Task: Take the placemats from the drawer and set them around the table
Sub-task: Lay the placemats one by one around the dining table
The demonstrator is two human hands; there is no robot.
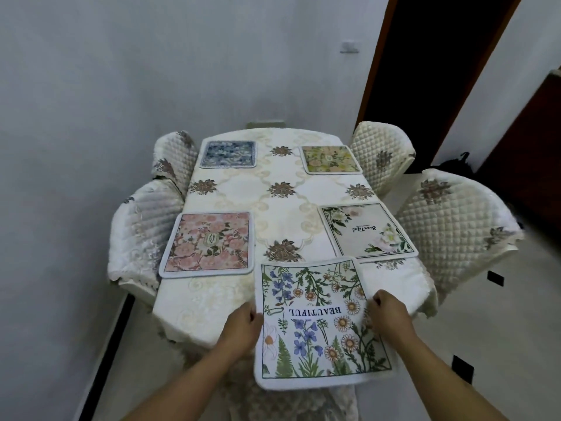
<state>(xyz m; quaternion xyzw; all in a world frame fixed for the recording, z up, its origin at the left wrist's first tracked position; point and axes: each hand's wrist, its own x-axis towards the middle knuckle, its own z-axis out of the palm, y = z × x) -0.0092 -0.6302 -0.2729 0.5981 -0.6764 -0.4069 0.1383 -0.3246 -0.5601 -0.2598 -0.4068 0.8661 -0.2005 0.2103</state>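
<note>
Already four placemats lie around the desk (282, 208), and the left hand (243, 325) and right hand (390, 311), fingers pinching its side edges, hold the last placemat (315, 323) overhanging the desk at six o'clock.

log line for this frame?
hands: left + right hold wildflower placemat | over near table edge | four placemats laid
</note>
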